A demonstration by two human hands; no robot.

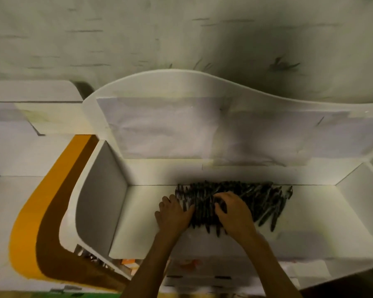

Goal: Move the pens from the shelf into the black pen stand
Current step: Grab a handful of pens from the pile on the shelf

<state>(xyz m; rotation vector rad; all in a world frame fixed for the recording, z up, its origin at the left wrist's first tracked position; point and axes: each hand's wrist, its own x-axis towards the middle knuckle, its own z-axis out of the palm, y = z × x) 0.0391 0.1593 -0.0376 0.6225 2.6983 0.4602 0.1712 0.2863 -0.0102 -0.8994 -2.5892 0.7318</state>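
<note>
gather a bundle from the pile of dark pens (241,201) lying on the white shelf (151,211), against its back wall; judge this the gathering step, with most of the pile not yet lifted; close both hands around one manageable group rather than the whole heap, so that none roll towards the front edge; keep the barrels parallel, so the bundle should enter the stand end-first; the black pen stand is not in view, so locate it before lifting; your left hand (173,212) lies at the pile's left edge, fingers fairly straight and pressed against the pens, holding nothing; your right hand (233,211) sits on top of the pile, fingers curled down over several pens and gripping them; both forearms reach in from the lower edge, converging on the pile.
</note>
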